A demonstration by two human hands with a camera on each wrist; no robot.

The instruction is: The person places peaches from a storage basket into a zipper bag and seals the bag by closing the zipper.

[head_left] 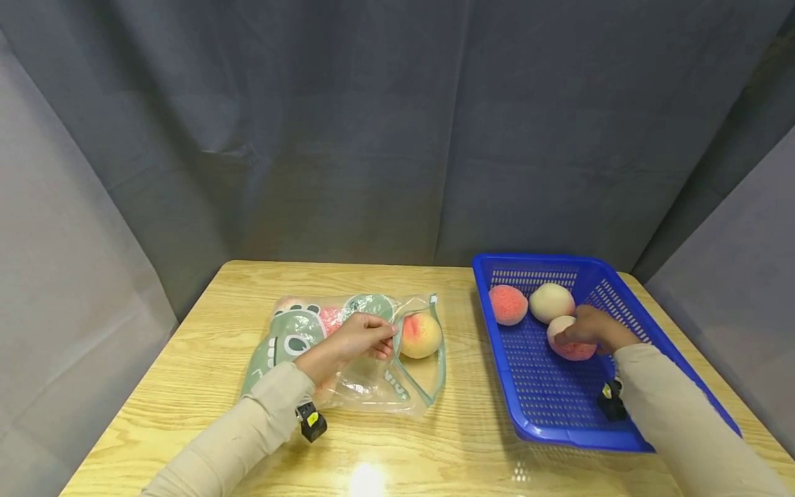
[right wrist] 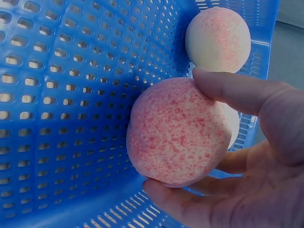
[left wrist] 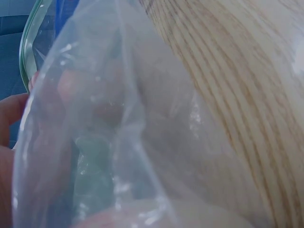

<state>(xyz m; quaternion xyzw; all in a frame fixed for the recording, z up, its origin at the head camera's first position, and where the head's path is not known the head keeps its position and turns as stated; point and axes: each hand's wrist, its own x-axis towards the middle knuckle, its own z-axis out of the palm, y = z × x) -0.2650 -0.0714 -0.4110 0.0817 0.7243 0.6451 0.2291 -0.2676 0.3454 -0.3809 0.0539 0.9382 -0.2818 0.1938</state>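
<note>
My left hand [head_left: 360, 338] pinches the open rim of a clear zip bag [head_left: 373, 383] printed with a green cartoon figure. Just inside the bag's mouth sits a yellow-red peach [head_left: 421, 336]; more pinkish fruit shows through the plastic farther left. In the left wrist view, the bag's film [left wrist: 95, 156] covers most of the picture. Over in the blue basket [head_left: 522, 393], my right hand [head_left: 590, 329] grips a speckled pink peach [right wrist: 178, 133] between thumb and fingers. Beside it lie a pale peach [head_left: 551, 303] and a red-pink peach [head_left: 508, 305].
The bag and basket stand on a wooden table [head_left: 472, 442], the basket on the right with raised perforated walls. A dark curtain [head_left: 348, 138] hangs behind the table's back edge. Light grey panels [head_left: 56, 276] flank both sides.
</note>
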